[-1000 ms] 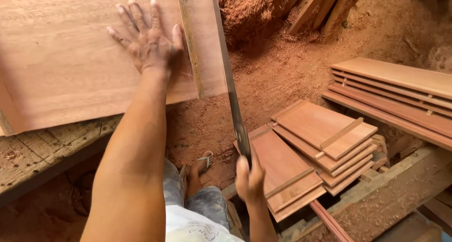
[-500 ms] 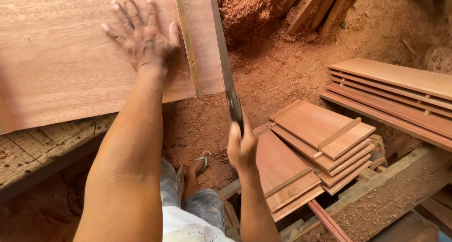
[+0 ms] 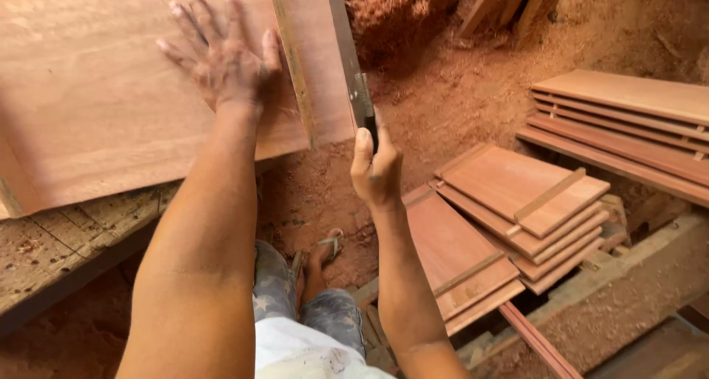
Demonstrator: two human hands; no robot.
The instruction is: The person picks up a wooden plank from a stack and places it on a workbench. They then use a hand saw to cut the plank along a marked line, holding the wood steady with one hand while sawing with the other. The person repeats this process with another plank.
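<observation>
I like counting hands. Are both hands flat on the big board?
No, only the left hand lies flat on the board; the right hand holds a saw.

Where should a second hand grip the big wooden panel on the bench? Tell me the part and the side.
Grip the wooden panel at its near edge, where it overhangs the bench, coming from below. The left hand already presses flat on top, and the right hand works the saw along the right edge.

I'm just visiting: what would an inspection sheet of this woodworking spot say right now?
Surface: worn workbench, wood panel lying on it.
Job's things: hand saw at the panel's right edge.
Clutter: stacked panels, more boards, sawdust.
Hands: left hand flat on panel; right hand with its grip closed on the saw handle.
Cables: nothing seen.
Surroundings: sawdust-covered ground, sandalled foot.
</observation>
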